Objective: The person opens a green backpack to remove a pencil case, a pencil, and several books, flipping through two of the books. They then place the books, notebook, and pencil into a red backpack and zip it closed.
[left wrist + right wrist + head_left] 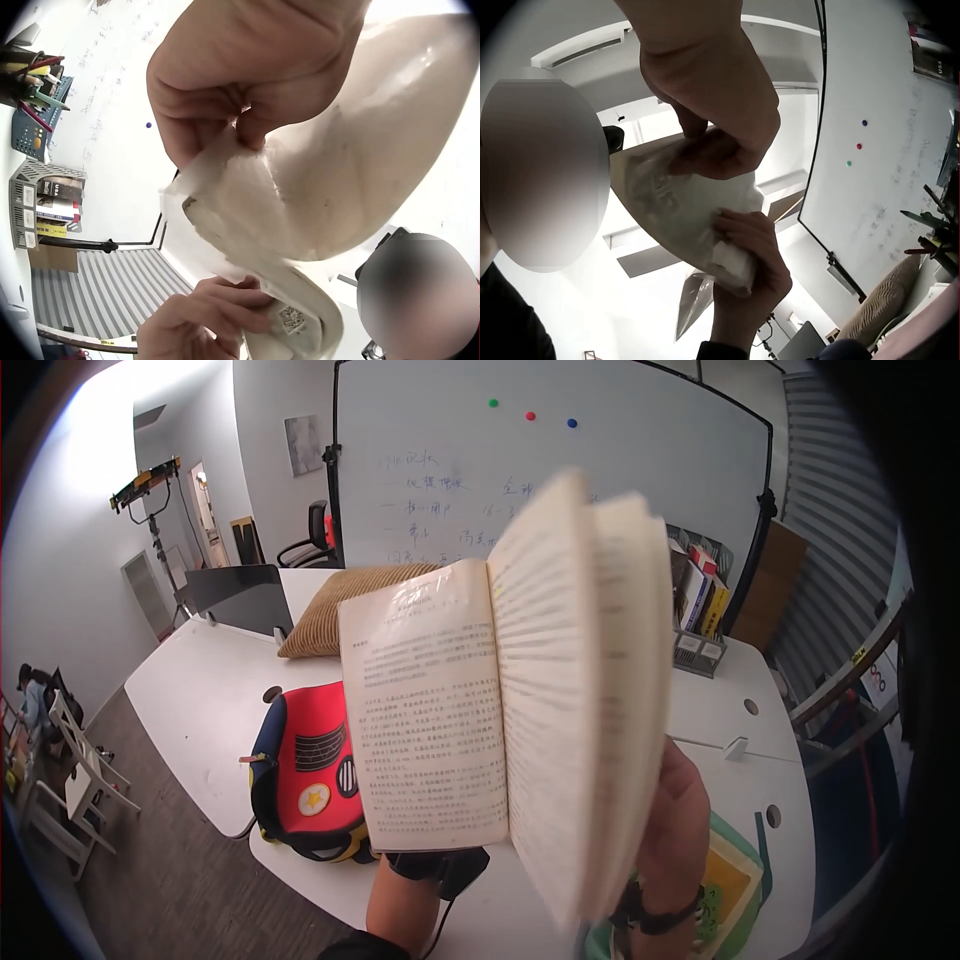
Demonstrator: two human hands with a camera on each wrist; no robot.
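A paperback book (425,720) with printed text stands open in front of the head camera. Its left page faces me, and the pages on the right (560,710) fan out in a blur. Behind it, my left hand (255,67) pinches the cover near the spine; in the head view only the left forearm shows below the book. My right hand (680,815) grips the outer edge of the right-hand side, fingers curled against the cover. From the right wrist view, both the right hand (716,105) and the left hand (750,259) hold the book's pale back.
A red and blue child's backpack (315,770) sits on the white table (190,700) at left. Beyond lies a corduroy cushion (340,605). A grey file rack (700,650) with books stands right, before a whiteboard (430,420). A green-and-yellow item (735,880) lies by the right wrist.
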